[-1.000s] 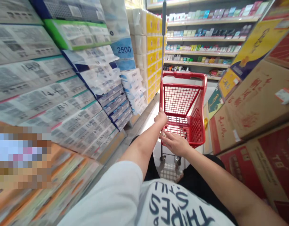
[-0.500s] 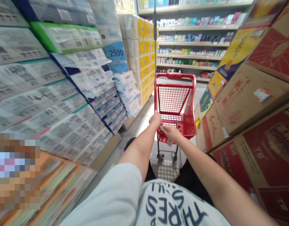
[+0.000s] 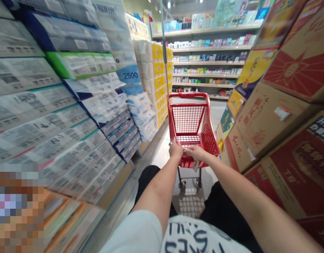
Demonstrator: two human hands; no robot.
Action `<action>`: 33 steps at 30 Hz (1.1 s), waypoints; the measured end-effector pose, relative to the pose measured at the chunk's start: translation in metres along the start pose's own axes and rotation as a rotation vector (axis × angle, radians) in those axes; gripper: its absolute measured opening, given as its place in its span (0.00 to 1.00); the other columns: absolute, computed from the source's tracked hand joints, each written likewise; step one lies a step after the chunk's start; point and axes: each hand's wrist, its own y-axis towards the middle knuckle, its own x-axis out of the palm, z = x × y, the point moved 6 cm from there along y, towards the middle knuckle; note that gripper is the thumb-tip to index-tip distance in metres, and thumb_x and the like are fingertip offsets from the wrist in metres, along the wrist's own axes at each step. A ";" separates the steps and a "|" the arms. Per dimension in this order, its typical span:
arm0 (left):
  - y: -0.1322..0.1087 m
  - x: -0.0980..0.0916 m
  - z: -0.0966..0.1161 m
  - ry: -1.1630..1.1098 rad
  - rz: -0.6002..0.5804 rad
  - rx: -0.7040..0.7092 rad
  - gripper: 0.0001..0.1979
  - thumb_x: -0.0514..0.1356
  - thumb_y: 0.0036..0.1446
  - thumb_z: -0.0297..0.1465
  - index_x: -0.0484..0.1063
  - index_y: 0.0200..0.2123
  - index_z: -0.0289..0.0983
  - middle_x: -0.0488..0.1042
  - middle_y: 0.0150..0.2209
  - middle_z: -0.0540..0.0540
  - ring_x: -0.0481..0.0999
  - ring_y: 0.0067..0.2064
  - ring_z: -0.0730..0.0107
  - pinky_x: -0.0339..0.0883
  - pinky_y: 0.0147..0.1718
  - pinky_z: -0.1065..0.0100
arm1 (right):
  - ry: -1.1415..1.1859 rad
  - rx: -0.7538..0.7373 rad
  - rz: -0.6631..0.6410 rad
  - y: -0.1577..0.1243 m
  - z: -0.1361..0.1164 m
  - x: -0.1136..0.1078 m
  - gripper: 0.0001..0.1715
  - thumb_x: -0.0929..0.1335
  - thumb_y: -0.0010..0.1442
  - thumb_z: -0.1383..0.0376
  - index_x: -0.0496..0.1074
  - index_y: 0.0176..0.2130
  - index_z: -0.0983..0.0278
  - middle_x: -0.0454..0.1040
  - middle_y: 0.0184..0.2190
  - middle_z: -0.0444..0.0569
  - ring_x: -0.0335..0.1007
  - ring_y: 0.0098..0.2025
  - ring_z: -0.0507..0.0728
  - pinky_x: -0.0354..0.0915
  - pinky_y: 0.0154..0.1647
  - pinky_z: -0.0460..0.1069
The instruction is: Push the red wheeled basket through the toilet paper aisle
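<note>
A small red shopping cart (image 3: 188,119) with a mesh basket stands in the shop aisle just ahead of me. Its basket looks empty. My left hand (image 3: 175,150) is closed over the near rim at the left corner. My right hand (image 3: 195,152) lies beside it on the same rim, fingers curled over the edge, with a small slip of paper hanging under it. A thin grey pole (image 3: 164,49) rises from the cart's left side.
Stacked packs of tissue and toilet paper (image 3: 72,105) wall the aisle's left side. Large cardboard boxes (image 3: 278,116) pile up on the right. Shelves of small boxed goods (image 3: 206,59) cross the far end. The tiled floor (image 3: 162,154) between is narrow.
The cart has rolled forward down the aisle with both hands on its rim. The view has tilted up, showing more of the far shelves and ceiling lights.
</note>
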 end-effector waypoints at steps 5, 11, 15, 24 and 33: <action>0.004 -0.011 0.001 0.204 0.064 0.010 0.23 0.49 0.62 0.34 0.60 0.60 0.42 0.77 0.43 0.43 0.76 0.43 0.59 0.66 0.40 0.63 | -0.147 0.138 -0.001 0.007 0.017 -0.019 0.18 0.63 0.61 0.60 0.75 0.28 0.67 0.77 0.28 0.52 0.71 0.31 0.55 0.63 0.33 0.46; 0.025 -0.019 0.000 0.458 0.101 0.080 0.22 0.46 0.62 0.28 0.59 0.59 0.33 0.77 0.40 0.36 0.77 0.42 0.59 0.64 0.43 0.62 | -0.109 0.118 0.266 0.017 -0.002 -0.006 0.27 0.55 0.66 0.52 0.75 0.40 0.63 0.77 0.35 0.49 0.72 0.37 0.54 0.63 0.37 0.46; 0.033 -0.033 0.000 0.588 0.204 0.144 0.21 0.45 0.62 0.24 0.60 0.58 0.29 0.75 0.43 0.32 0.75 0.47 0.60 0.63 0.46 0.63 | -0.249 -0.021 0.309 0.015 -0.024 0.013 0.23 0.56 0.67 0.52 0.73 0.46 0.58 0.77 0.40 0.48 0.72 0.41 0.55 0.63 0.41 0.48; 0.037 -0.037 -0.015 0.552 0.186 0.081 0.22 0.44 0.63 0.23 0.57 0.60 0.30 0.77 0.39 0.34 0.78 0.41 0.60 0.67 0.40 0.64 | -0.236 -0.298 0.449 -0.003 -0.048 0.031 0.19 0.58 0.66 0.63 0.69 0.53 0.59 0.74 0.48 0.51 0.70 0.47 0.56 0.63 0.46 0.49; 0.025 -0.020 -0.012 0.439 0.190 0.046 0.22 0.46 0.62 0.24 0.57 0.59 0.29 0.77 0.39 0.35 0.78 0.40 0.60 0.68 0.35 0.66 | -0.454 -0.372 0.450 -0.024 -0.035 0.031 0.23 0.57 0.65 0.68 0.64 0.58 0.61 0.70 0.53 0.54 0.68 0.46 0.57 0.60 0.46 0.51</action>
